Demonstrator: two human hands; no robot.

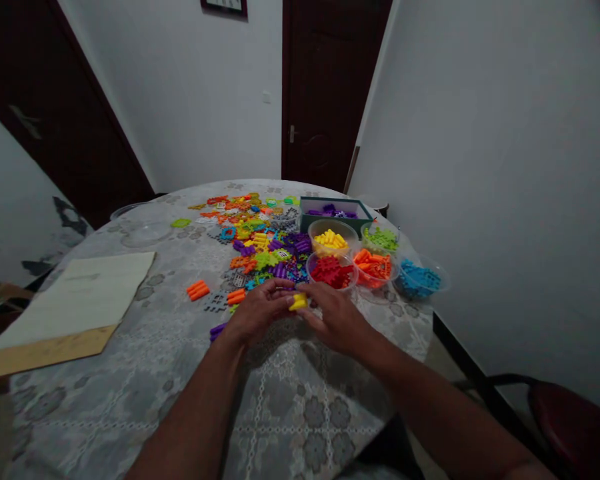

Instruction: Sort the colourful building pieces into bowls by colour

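My left hand [261, 312] and my right hand [336, 319] meet above the near side of the table. Between their fingertips is a small yellow plastic building piece [299, 302], gripped from both sides; fingers cover part of it. A purple piece [218, 331] lies beside my left wrist. Just past my left fingers are orange tube-shaped pieces [237, 297] and a flat grey piece [215, 303]. Beyond my right hand stands a clear bowl of red pieces [332, 272].
A heap of mixed plastic pieces [263, 257] spreads across the middle. Bowls hold yellow pieces [330, 239], orange pieces [374, 265], green pieces [380, 238] and blue pieces [418, 277]. Behind them is an open box [310, 225] with purple pieces. Paper [80, 287] lies at left.
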